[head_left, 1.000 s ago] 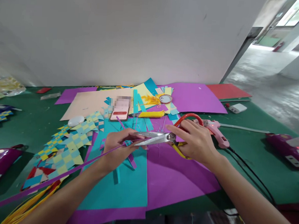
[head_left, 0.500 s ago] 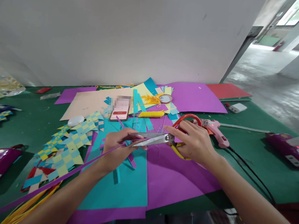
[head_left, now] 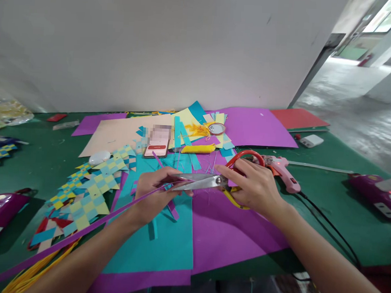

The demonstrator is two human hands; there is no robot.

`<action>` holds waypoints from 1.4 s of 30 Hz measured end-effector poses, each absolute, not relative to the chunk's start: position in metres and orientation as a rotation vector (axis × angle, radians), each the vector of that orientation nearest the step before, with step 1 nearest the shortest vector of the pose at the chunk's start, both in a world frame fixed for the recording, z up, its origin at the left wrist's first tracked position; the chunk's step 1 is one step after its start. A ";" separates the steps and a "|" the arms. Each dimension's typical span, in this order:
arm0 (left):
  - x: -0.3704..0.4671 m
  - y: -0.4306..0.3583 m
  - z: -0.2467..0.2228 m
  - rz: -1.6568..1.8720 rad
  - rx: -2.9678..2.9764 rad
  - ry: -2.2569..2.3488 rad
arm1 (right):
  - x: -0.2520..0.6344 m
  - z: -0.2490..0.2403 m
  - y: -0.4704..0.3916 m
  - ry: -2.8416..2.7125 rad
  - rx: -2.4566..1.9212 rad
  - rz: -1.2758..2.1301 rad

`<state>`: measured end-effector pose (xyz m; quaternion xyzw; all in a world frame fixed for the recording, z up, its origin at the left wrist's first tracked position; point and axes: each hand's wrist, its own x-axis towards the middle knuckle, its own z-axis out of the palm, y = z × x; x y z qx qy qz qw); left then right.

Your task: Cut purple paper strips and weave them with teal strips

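Your left hand [head_left: 150, 189] pinches the purple strip [head_left: 112, 215] beside the parted scissors [head_left: 204, 183] your right hand [head_left: 258, 180] grips; a slip could nick fingertips, though their overlap is unclear

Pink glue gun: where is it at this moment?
In the head view, the pink glue gun lies on the green table, right of centre, just to the right of the right hand.

a craft workshop, with glue gun [head_left: 285, 173], coloured paper sheets [head_left: 259, 127] and bare concrete floor [head_left: 338, 91]
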<state>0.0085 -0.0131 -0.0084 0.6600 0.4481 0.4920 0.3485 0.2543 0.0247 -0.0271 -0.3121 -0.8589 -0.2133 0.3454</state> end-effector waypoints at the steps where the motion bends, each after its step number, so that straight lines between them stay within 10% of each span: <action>1: 0.008 -0.013 -0.008 1.271 1.708 1.157 | 0.254 -0.027 0.025 -2.232 -0.812 -0.553; 42: 0.006 -0.007 -0.008 1.118 1.683 1.214 | 0.253 -0.027 0.024 -2.275 -0.833 -0.381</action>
